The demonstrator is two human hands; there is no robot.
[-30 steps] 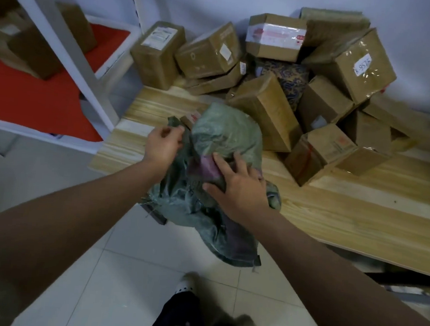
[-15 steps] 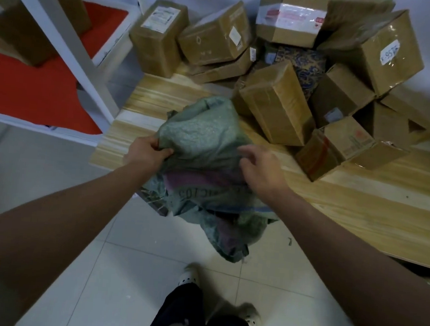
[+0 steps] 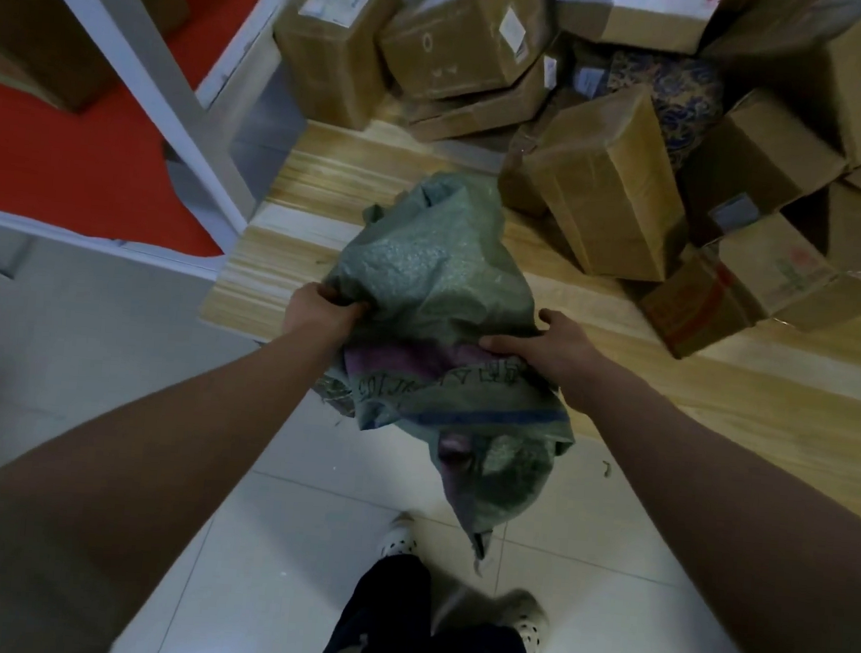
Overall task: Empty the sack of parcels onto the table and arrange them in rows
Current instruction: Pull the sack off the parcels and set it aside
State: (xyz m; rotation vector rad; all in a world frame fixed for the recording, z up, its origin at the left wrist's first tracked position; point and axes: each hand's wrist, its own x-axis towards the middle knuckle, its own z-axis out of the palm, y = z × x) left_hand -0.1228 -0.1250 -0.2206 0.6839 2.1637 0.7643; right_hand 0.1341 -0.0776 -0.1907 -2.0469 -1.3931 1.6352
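A crumpled green woven sack (image 3: 436, 296) with a purple band and a blue stripe hangs over the near edge of the wooden table (image 3: 721, 400). My left hand (image 3: 321, 312) grips its left side. My right hand (image 3: 545, 343) grips its right side, fingers curled into the fabric. The sack looks limp; its lower end droops toward the floor. Several brown cardboard parcels (image 3: 610, 180) lie in a loose heap at the back and right of the table.
A white shelf frame (image 3: 144, 72) with a red surface (image 3: 71, 153) stands to the left, holding cardboard boxes. White tiled floor (image 3: 297, 547) lies below, with my feet in pale shoes (image 3: 401, 543) near the table edge.
Both hands have shifted their hold on the sack, and it has been bunched and pulled back toward me over the table edge. The camera has moved closer to the heap.
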